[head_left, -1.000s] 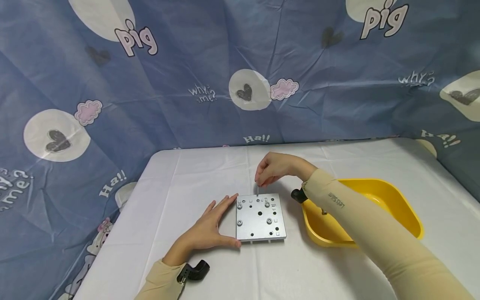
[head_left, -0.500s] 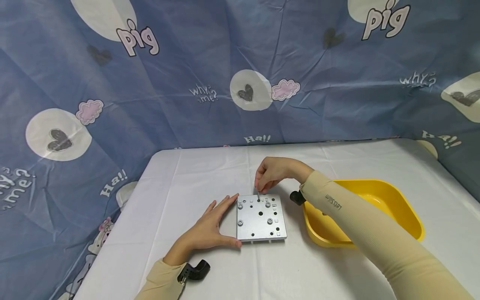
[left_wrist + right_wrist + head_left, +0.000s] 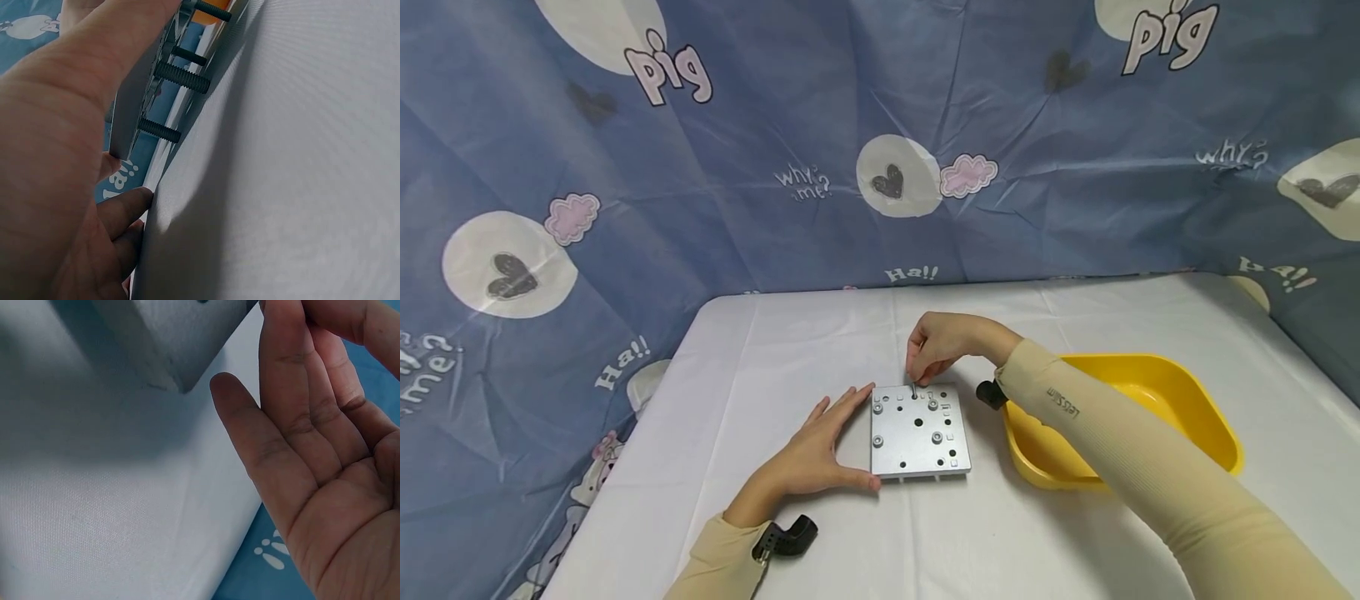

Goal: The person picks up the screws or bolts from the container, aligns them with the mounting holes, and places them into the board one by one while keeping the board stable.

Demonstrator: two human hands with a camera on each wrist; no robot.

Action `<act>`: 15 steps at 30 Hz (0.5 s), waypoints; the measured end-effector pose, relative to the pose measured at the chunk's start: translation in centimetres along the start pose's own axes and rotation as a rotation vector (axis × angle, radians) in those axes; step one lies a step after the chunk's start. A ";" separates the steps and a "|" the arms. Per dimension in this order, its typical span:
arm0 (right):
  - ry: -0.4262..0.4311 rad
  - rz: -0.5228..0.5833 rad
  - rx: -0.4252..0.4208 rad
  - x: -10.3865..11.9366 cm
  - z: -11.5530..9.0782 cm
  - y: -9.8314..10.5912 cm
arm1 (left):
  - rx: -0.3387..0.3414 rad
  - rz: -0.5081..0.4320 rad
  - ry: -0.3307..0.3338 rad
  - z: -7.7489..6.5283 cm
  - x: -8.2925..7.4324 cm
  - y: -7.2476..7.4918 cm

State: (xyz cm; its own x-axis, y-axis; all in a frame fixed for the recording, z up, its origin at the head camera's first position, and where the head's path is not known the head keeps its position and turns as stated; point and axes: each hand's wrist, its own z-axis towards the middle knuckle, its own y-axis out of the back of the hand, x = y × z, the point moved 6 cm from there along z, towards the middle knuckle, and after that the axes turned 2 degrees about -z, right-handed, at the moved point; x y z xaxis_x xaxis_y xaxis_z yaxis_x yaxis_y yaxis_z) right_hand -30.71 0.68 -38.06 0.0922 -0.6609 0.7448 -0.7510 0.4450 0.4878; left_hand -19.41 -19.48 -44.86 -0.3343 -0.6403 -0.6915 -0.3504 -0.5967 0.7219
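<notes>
A square silver metal plate (image 3: pixel 901 454) lies on the white table, dotted with holes and socket-head screws (image 3: pixel 937 437). Threaded screw shafts (image 3: pixel 181 76) stick out beneath it in the left wrist view. My left hand (image 3: pixel 812 458) spans the plate's left side and holds it, thumb at the near corner and index fingertip at the far one. My right hand (image 3: pixel 946 343) pinches a thin metal pin (image 3: pixel 913 390) upright at a hole near the far edge; its upper end is hidden by the fingers. The right wrist view shows the palm and a plate corner, not the pin.
To the right stands a yellow tray (image 3: pixel 1213 433), partly covered by the right forearm; its contents are mostly hidden. A patterned blue cloth (image 3: pixel 820 242) hangs behind the table (image 3: pixel 805 350). Black wrist cameras sit on both sleeves.
My right hand has come down closer to the plate, and less of the pin shows between fingers and hole. The left hand and the plate have kept their places.
</notes>
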 end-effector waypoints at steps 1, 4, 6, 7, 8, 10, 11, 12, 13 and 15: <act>0.000 -0.005 0.000 0.1 -0.1 0.0 | 0.002 0.002 0.001 0.0 0.0 0.0; -0.001 -0.010 -0.004 0.3 -0.3 -0.1 | 0.005 0.010 -0.006 0.1 0.1 0.0; 0.006 -0.016 -0.007 0.4 -0.3 0.0 | 0.004 0.014 -0.014 0.1 0.1 0.0; 0.010 -0.019 -0.009 0.4 -0.4 0.0 | 0.003 0.015 -0.018 0.1 0.1 0.0; 0.015 -0.024 -0.011 0.4 -0.4 0.0 | 0.000 0.017 -0.022 0.1 0.0 0.0; 0.021 -0.033 -0.015 0.4 -0.4 0.1 | -0.004 0.018 -0.027 0.1 0.0 0.0; 0.022 -0.036 -0.017 0.4 -0.4 0.1 | -0.006 0.019 -0.031 0.1 0.0 0.1; 0.024 -0.040 -0.019 0.4 -0.4 0.1 | -0.008 0.020 -0.032 0.1 0.0 0.1; 0.025 -0.044 -0.020 0.4 -0.4 0.1 | -0.008 0.020 -0.031 0.1 0.0 0.1; 0.023 -0.045 -0.024 0.4 -0.4 0.1 | -0.007 0.023 -0.030 0.1 0.0 0.1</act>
State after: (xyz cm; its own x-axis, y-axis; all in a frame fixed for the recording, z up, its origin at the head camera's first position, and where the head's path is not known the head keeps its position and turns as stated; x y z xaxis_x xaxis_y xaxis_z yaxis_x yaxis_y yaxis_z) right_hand -30.47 0.73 -37.51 0.1408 -0.6671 0.7315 -0.7296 0.4296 0.5322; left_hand -19.50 -19.51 -44.78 -0.3679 -0.6391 -0.6755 -0.3361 -0.5859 0.7374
